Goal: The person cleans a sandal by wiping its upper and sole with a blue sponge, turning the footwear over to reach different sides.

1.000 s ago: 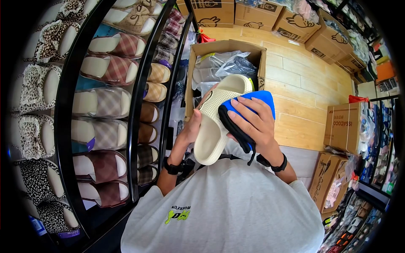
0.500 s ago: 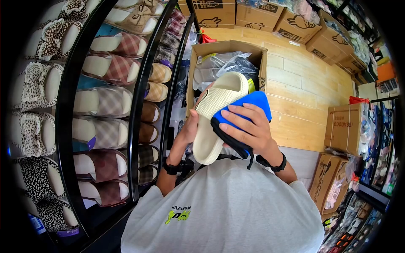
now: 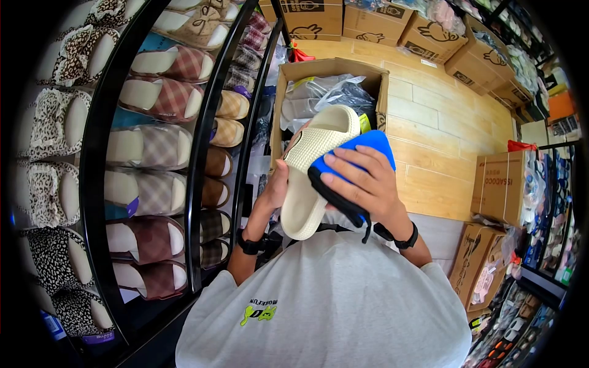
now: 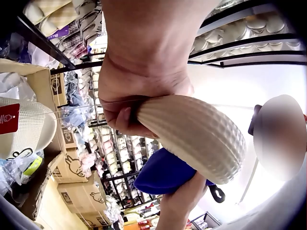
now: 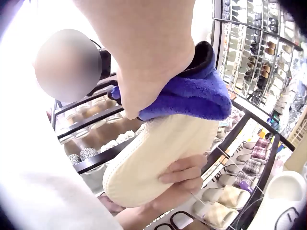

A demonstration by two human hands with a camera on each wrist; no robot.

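A cream slipper point(image 3: 304, 199) with a bumpy woven-look strap is held at an angle in front of the chest. My left hand point(image 3: 276, 187) grips it around its left side. My right hand point(image 3: 371, 184) holds a blue cloth point(image 3: 380, 147) with black edging and lays it against the slipper's right side. In the right wrist view the plush blue cloth point(image 5: 192, 98) touches the slipper point(image 5: 148, 163), and left-hand fingers point(image 5: 184, 172) wrap the sole. The left wrist view shows the slipper's textured outer side point(image 4: 201, 134) with the blue cloth point(image 4: 165, 172) beside it.
An open carton point(image 3: 383, 92) with plastic-wrapped slippers stands just beyond the hands. Racks of slippers point(image 3: 162, 144) run along the left. More cartons point(image 3: 500, 184) line the back and right, around a wooden floor point(image 3: 429, 147). A red tag point(image 4: 9, 119) hangs in the left wrist view.
Over the last second the slipper tilted slightly and the right hand with the cloth shifted left. Since half a second ago, the right hand has moved only slightly on the cloth.
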